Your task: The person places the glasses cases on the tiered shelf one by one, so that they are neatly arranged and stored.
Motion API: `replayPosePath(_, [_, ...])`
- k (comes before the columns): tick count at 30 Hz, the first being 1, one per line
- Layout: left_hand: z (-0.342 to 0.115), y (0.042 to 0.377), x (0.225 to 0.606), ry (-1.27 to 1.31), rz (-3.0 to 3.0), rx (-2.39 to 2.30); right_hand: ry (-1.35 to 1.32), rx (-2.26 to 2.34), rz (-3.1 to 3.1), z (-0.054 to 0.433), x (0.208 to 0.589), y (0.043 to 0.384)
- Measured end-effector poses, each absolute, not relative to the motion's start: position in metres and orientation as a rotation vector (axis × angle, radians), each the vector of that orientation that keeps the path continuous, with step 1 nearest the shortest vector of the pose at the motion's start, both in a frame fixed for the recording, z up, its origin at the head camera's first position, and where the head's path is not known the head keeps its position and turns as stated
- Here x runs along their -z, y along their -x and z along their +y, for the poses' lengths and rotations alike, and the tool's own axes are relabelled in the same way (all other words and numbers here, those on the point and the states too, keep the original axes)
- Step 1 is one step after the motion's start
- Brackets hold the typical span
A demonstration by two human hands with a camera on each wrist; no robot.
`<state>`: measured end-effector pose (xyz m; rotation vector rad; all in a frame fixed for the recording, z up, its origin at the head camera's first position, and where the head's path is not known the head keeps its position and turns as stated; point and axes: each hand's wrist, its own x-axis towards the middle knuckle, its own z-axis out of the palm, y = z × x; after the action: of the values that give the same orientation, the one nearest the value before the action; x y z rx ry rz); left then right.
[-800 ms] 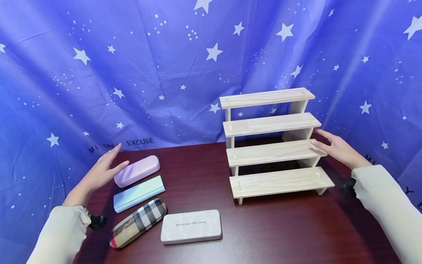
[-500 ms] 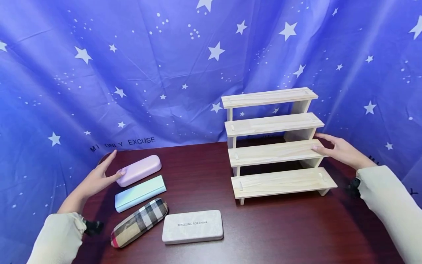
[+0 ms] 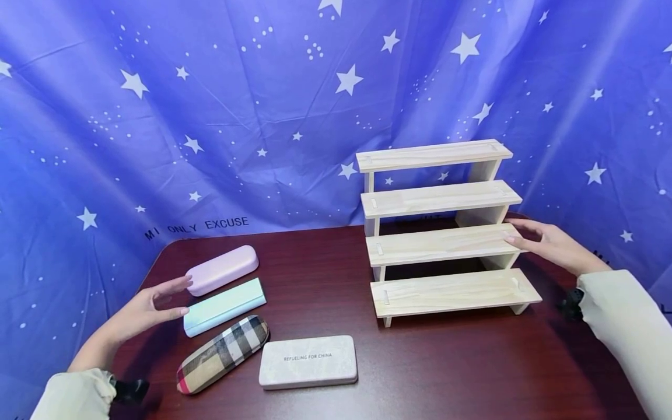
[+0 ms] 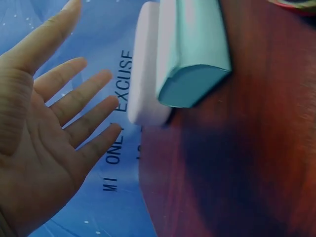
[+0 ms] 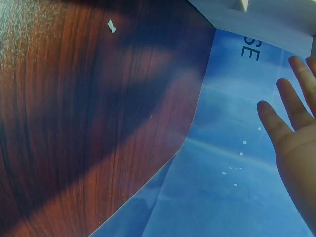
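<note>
Left hand (image 3: 133,312): spread, with fingers apart; hovers just beside the left ends of pink case (image 3: 223,271) and mint case (image 3: 226,306). Right hand (image 3: 556,246): also spread; reaches to the right end of wooden stand (image 3: 441,198), with thumb over the second shelf (image 3: 443,244) from the bottom; cannot tell whether pressing. Both cases: lie slanted at the left of dark red table (image 3: 446,367), with plaid case (image 3: 223,354) next in the row. Pale case (image 3: 308,364): lies just right of plaid case. Blue starry curtain (image 3: 220,87): hangs behind.
</note>
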<state>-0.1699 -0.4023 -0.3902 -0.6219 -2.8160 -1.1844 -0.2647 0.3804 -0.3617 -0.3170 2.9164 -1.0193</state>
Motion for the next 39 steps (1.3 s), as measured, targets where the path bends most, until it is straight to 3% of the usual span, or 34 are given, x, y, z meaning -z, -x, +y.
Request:
replayPosePath(15, [-0.394, 0.169, 0.415, 0.712, -2.828, 1.444, 0.306, 1.119, 2.915, 0.388, 0.361, 0.261])
replayPosePath(23, [-0.389, 0.170, 0.423, 0.658, -2.904, 1.333, 0.361, 1.320, 2.819, 0.384, 0.365, 0.262])
replayPosePath(39, [-0.389, 0.171, 0.433, 0.550, -2.941, 1.071, 0.317, 1.387, 2.821, 0.318, 0.369, 0.263])
